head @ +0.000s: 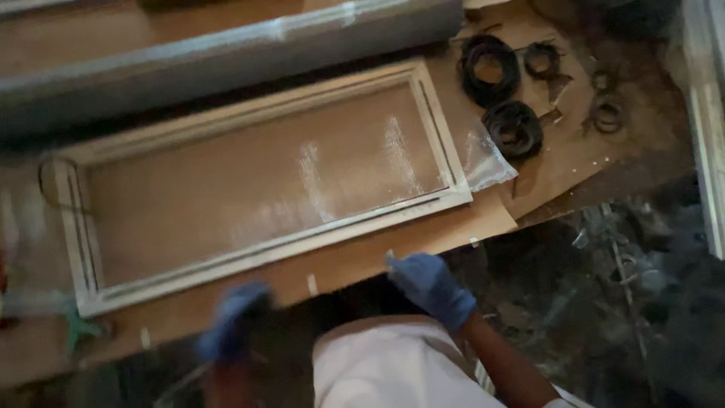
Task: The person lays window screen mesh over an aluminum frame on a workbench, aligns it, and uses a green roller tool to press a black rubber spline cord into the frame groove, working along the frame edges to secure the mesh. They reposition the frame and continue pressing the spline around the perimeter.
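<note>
Both my blue-gloved hands are hovering at the board's [453, 230] near edge: right hand [430, 287] loosely curled, empty; left hand [234, 321] too blurred to tell, near the white frame [257, 257].

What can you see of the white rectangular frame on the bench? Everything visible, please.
The white frame is a long rectangle lying flat on a brown board, skewed so its right end sits higher in view. Its rails look like pale, scuffed metal or painted profile with dark grooves along the inner edge. A sheer mesh or film seems to fill it, showing whitish streaks, with clear excess spilling past the right corner. Neither blue-gloved hand touches it; the right hand is nearest.
</note>
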Demonstrator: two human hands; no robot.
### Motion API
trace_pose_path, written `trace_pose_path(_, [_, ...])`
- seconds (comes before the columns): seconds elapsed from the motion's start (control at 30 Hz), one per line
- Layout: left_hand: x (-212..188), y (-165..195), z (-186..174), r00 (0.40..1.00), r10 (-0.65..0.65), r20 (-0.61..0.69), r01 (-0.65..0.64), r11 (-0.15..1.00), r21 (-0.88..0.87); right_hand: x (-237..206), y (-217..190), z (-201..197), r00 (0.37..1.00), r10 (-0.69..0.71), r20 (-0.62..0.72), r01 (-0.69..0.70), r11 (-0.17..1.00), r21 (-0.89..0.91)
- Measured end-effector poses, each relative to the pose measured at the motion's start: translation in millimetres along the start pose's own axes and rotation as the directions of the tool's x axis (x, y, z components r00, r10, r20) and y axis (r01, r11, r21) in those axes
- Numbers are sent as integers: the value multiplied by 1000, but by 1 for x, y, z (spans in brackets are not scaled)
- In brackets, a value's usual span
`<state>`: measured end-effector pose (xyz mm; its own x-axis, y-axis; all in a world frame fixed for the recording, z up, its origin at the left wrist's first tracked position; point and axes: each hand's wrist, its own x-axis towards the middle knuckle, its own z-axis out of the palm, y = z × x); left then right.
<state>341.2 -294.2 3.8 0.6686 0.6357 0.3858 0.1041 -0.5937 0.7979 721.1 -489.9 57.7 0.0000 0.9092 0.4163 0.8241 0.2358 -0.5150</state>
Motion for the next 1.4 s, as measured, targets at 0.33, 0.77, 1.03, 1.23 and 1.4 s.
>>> trace_pose_path(0.33, [3,2,-95,443,-175,-879,620,768,159,-29,50,-17,582,807,-98,-543,476,692])
trace_pose_path(0.77, [144,50,325,152,-981,117,269,-73,-960,178,314,-140,841,541,4,-389,601,698])
trace_pose_path(1.03, [200,59,394,-260,-957,-125,239,61,-969,265,383,-131,924,351,152,-376,759,531])
trace_pose_path(1.23, [203,50,397,-381,-906,-187,209,113,-971,289,405,-103,950,296,-102,-229,880,416])
trace_pose_path(1.4, [199,54,410,-308,-875,-374,315,277,-908,293,431,-92,916,310,-254,-246,935,254])
